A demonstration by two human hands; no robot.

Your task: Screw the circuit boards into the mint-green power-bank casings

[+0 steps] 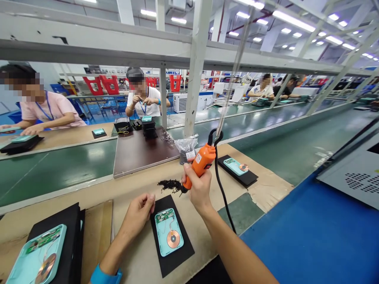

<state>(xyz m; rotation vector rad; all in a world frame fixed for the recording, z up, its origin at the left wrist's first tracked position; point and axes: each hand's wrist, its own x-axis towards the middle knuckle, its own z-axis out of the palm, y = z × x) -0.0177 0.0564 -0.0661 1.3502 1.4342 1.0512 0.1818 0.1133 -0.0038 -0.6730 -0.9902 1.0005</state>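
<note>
Teal case (162, 233): on a black pad (174, 265) before you, containing a circuit board (165, 216) and copper coil (173, 244).
Right hand (199, 189): your fingers wrap the orange screwdriver (203, 158).
Left hand (139, 213): your fingers are pinched; any hold, cannot tell.
Clear bag (187, 146): dark contents.

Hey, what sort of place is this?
Probably an electronics factory: your right hand holds an orange power tool, a circuit board sits in a teal case, and other people work beside a long green belt.
</note>
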